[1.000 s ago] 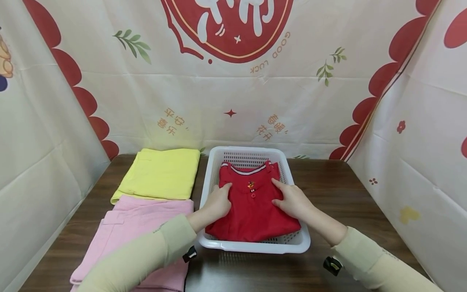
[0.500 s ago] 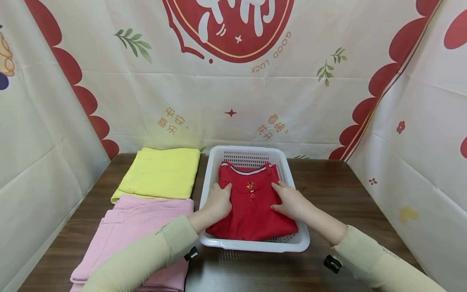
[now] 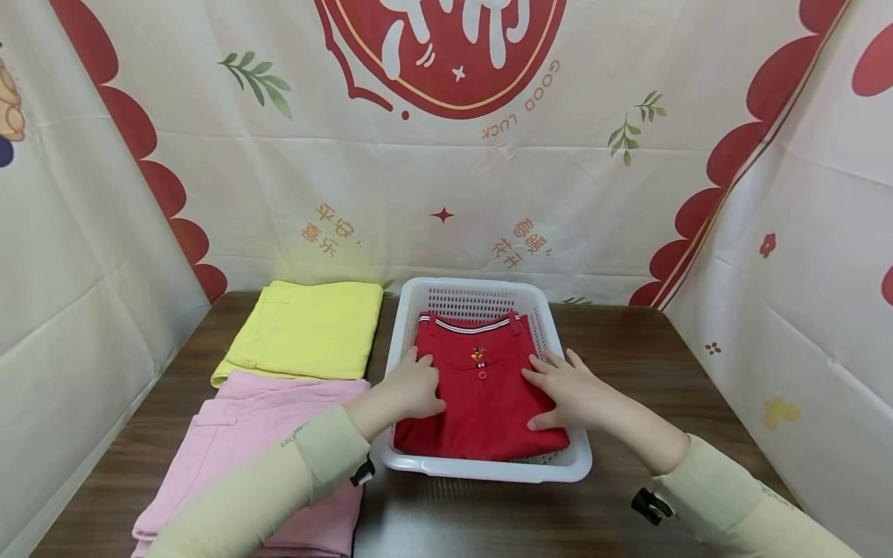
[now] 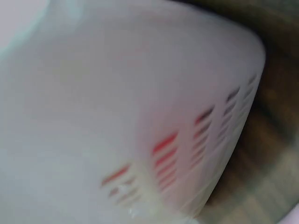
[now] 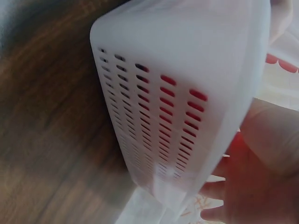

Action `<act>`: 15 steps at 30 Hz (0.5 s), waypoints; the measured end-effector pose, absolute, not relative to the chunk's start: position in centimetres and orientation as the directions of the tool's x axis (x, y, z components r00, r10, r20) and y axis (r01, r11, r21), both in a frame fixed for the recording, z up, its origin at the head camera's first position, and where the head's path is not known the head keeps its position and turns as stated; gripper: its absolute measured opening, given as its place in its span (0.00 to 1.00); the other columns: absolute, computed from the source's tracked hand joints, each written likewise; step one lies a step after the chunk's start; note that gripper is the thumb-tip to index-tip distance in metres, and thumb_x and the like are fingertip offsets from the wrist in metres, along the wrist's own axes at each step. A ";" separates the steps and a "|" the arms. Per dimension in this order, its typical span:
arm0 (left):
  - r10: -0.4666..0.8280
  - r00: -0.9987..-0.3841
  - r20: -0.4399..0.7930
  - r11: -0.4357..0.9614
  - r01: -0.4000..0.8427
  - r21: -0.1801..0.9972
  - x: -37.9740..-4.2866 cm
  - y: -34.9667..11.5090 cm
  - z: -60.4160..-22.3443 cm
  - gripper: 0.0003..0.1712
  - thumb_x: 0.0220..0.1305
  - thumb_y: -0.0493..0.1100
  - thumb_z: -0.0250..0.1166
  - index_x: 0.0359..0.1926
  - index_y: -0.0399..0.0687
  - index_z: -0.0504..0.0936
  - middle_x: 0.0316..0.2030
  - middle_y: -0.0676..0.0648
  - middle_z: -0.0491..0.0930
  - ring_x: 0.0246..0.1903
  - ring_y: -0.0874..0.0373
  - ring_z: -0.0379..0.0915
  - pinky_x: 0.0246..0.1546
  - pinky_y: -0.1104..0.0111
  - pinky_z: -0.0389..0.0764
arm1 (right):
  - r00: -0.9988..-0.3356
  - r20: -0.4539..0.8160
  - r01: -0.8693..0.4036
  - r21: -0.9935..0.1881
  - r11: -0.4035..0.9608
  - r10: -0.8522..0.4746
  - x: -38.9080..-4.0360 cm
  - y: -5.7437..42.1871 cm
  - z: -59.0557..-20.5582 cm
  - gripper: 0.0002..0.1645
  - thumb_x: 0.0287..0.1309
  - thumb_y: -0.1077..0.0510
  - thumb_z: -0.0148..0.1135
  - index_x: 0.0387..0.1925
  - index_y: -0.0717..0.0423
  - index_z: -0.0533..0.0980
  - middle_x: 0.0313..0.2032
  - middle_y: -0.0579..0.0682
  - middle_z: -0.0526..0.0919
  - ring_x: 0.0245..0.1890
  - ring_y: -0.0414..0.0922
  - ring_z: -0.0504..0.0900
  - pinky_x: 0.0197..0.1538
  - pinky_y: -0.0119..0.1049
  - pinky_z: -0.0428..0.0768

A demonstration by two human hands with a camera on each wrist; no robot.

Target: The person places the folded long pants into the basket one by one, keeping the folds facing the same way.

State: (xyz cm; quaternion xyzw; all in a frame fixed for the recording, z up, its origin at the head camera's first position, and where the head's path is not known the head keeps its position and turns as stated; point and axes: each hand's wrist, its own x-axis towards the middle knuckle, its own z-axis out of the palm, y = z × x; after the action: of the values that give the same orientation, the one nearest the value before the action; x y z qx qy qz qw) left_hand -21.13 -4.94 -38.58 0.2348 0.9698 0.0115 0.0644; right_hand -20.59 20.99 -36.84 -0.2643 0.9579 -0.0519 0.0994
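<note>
Folded red trousers lie in a white plastic basket, their striped waistband toward the back. A small embroidered figure and a button show at the front. My left hand is at their left edge, over the basket's left rim, thumb toward the middle. At the right edge my right hand has its fingers spread and touches the red cloth. In the right wrist view, parts of the right hand show beyond the perforated basket wall. The left wrist view holds only the blurred basket side.
To the left of the basket lie folded yellow trousers and, nearer, folded pink trousers, partly under the left sleeve. The dark wooden table is bounded at the back and sides by a printed cloth.
Both hands have loosened from the red trousers' edges. The right fingers have spread and shifted a little outward; the left hand has moved slightly left. The trousers stay in the basket.
</note>
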 end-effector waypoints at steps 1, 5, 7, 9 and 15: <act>0.460 -0.874 -0.154 0.888 0.457 0.056 -21.2 -5.1 -38.4 0.27 0.56 0.55 0.68 0.49 0.39 0.83 0.59 0.38 0.72 0.65 0.44 0.57 0.67 0.53 0.50 | -0.837 -0.180 -0.497 -0.150 0.855 -0.517 -20.6 21.0 -36.8 0.52 0.38 0.41 0.76 0.63 0.63 0.70 0.64 0.66 0.65 0.66 0.67 0.54 0.64 0.67 0.42; 0.430 -0.857 -0.284 0.888 0.459 -0.040 -21.0 -5.7 -37.9 0.42 0.48 0.64 0.70 0.60 0.47 0.77 0.65 0.44 0.67 0.69 0.43 0.49 0.67 0.48 0.43 | -0.825 -0.236 -0.500 -0.121 0.858 -0.514 -20.7 21.1 -36.8 0.56 0.37 0.36 0.74 0.63 0.63 0.69 0.65 0.66 0.65 0.68 0.65 0.51 0.65 0.66 0.40; 0.397 -0.855 -0.335 0.885 0.453 -0.109 -21.0 -5.8 -37.8 0.50 0.44 0.68 0.70 0.66 0.51 0.71 0.68 0.46 0.63 0.69 0.42 0.46 0.67 0.46 0.41 | -0.822 -0.252 -0.505 -0.094 0.858 -0.511 -20.8 21.1 -36.8 0.56 0.37 0.34 0.73 0.63 0.63 0.69 0.64 0.65 0.65 0.68 0.64 0.50 0.65 0.65 0.40; 0.374 -0.851 -0.368 0.876 0.455 -0.159 -20.9 -5.8 -37.9 0.54 0.41 0.70 0.70 0.68 0.54 0.68 0.69 0.48 0.61 0.69 0.44 0.46 0.66 0.45 0.40 | -0.822 -0.262 -0.507 -0.066 0.859 -0.505 -20.8 21.1 -36.9 0.56 0.36 0.33 0.73 0.63 0.63 0.70 0.64 0.64 0.66 0.69 0.63 0.50 0.65 0.65 0.40; 0.344 -0.855 -0.389 0.850 0.459 -0.258 -20.8 -5.3 -38.5 0.54 0.40 0.69 0.70 0.69 0.55 0.67 0.68 0.47 0.61 0.68 0.44 0.48 0.65 0.43 0.42 | -0.820 -0.269 -0.519 -0.024 0.855 -0.505 -20.9 20.8 -37.2 0.55 0.35 0.34 0.74 0.61 0.62 0.72 0.62 0.63 0.69 0.68 0.63 0.51 0.65 0.65 0.42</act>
State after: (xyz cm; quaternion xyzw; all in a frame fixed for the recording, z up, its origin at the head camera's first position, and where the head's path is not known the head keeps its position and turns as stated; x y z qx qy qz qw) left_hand -20.77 -5.35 -38.46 0.2120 0.9473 -0.1733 0.1663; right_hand -20.93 20.84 -37.18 -0.2685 0.9536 0.0249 0.1341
